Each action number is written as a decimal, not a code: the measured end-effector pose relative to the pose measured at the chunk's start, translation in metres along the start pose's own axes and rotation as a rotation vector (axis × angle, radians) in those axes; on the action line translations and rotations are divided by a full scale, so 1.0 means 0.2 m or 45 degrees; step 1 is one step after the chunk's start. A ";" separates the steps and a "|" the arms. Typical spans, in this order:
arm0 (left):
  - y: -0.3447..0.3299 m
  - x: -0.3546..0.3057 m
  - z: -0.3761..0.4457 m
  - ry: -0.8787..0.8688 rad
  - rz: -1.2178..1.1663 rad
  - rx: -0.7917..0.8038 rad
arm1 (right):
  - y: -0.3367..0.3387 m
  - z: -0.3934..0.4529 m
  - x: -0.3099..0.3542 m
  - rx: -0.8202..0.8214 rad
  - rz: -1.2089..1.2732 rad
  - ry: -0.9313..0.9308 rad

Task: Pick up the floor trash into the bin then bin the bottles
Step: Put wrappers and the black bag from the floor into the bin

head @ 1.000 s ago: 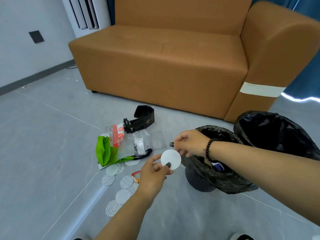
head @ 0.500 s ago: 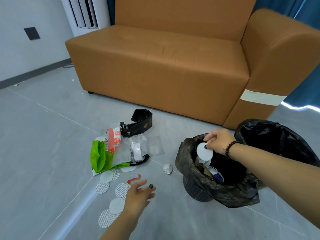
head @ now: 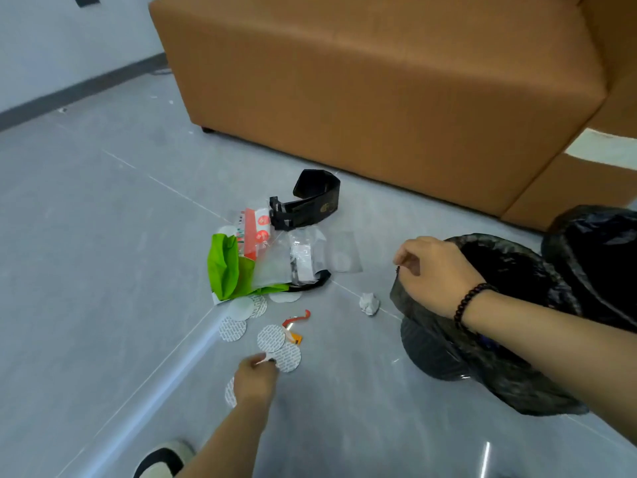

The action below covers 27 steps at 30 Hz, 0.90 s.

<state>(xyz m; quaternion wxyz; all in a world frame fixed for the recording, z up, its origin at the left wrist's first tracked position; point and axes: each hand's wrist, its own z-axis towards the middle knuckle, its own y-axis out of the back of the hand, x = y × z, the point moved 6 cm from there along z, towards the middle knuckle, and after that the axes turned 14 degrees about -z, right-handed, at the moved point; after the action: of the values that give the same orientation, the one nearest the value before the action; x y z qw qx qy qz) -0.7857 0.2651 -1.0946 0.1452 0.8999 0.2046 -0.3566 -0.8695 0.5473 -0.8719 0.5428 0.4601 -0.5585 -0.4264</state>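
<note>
Several white round seal discs [head: 271, 338] lie on the grey floor in front of me. My left hand [head: 255, 376] is down among them and pinches the edge of one white disc [head: 262, 359]. My right hand [head: 434, 274] hovers over the left rim of the black-bagged bin [head: 510, 257], fingers loosely curled and holding nothing. A crumpled paper ball [head: 369, 302] sits just left of the bin. Further trash is piled behind: a green bag [head: 225, 267], clear plastic wrappers [head: 303, 257], a red-and-white packet [head: 253, 232], a black strap [head: 306, 201] and a red plastic strip [head: 298, 318].
A brown sofa [head: 379, 81] stands right behind the trash pile and bin. A second black bag [head: 593, 257] sits to the right of the bin. My shoe [head: 162, 458] is at the bottom edge. A wall with a dark skirting runs along the left.
The disc in my right hand is gone, and that hand has moved to the bin's left rim. My left hand has reached down and pinched a floor disc. The view has tilted down.
</note>
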 end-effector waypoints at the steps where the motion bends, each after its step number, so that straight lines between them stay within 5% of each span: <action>1: -0.01 -0.05 0.05 -0.067 0.033 -0.046 | -0.03 0.02 0.05 0.008 0.011 0.037; 7: -0.06 -0.53 0.19 -0.421 0.088 -0.319 | -0.20 0.10 0.21 0.100 0.074 0.141; 12: -0.08 -0.72 0.41 -0.421 0.490 -0.182 | -0.27 0.14 0.21 0.179 0.075 0.159; 17: -0.03 -0.74 0.59 -0.433 0.549 -0.049 | -0.26 0.13 0.17 0.237 0.037 0.140; 22: -0.04 -0.92 0.34 -0.689 0.743 -0.094 | -0.12 0.08 0.17 0.244 -0.065 0.155; 27: -0.13 -1.17 0.03 -1.100 1.316 -0.051 | 0.12 0.00 0.23 0.178 -0.184 0.185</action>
<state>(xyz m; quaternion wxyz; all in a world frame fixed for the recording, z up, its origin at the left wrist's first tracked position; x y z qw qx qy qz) -0.9559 0.2237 -0.9379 0.3826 0.6558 -0.3223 -0.5654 -0.8710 0.5069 -0.8385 0.5164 0.5653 -0.5115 -0.3900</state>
